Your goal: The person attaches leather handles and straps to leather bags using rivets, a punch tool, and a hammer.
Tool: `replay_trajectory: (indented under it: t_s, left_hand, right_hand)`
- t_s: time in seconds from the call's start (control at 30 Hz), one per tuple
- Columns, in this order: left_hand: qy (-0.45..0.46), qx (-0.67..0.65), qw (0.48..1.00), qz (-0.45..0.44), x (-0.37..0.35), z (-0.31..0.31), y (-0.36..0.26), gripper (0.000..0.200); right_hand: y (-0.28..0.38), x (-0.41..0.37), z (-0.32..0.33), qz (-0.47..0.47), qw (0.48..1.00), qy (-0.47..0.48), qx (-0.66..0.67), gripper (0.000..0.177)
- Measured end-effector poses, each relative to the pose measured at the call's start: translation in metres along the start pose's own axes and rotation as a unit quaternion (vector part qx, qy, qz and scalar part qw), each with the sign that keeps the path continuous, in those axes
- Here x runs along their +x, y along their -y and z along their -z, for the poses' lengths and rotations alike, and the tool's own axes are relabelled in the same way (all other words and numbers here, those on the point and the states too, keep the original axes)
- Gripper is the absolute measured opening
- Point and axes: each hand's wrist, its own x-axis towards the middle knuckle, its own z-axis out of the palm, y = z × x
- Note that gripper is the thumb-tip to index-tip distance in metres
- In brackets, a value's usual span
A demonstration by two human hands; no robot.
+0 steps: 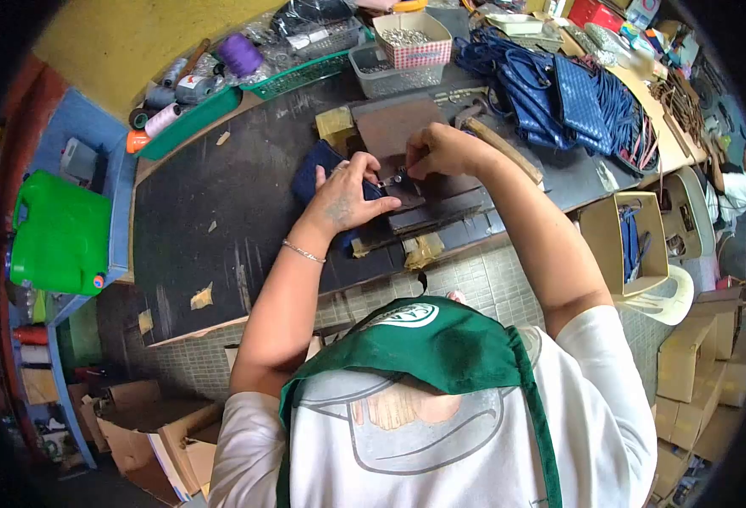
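My left hand point(343, 195) lies over a dark blue leather-like piece point(308, 169), its fingers curled on it and the thumb stretched to the right. A small shiny metal part point(392, 179) shows just beyond those fingers, at the edge of the blue piece. To its right, my right hand point(449, 152) is closed in a pinch; whatever is between the fingertips is too small to make out. Both hands work over a brown block or board point(394, 127) on the black-topped table point(212, 199). A wooden-handled hammer point(504, 151) lies under my right forearm.
Woven blue bags and straps point(551, 93) are piled at the back right. Containers of small metal pieces point(411, 38) and a green tray with thread spools point(191, 118) line the back. A green jug point(60, 233) stands left; an open carton point(623, 241) stands right.
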Motion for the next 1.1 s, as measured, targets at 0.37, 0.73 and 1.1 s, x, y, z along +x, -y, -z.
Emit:
replay_trajectory:
  t_s: [0.37,0.73,1.1]
  left_hand:
    - [0.044,0.073,0.996,-0.038,-0.006,0.022,-0.005,0.043]
    - [-0.007,-0.155,0.988,-0.023,-0.003,0.005,-0.008,0.031]
    - [-0.066,-0.128,0.988,-0.063,0.000,-0.001,-0.010,0.012]
  right_hand:
    - [0.005,0.004,-0.007,-0.036,0.996,0.046,0.073,0.014]
    - [0.008,0.022,-0.002,-0.085,0.989,0.108,-0.051,0.018]
    - [0.020,0.033,0.004,-0.160,0.960,0.180,-0.141,0.016]
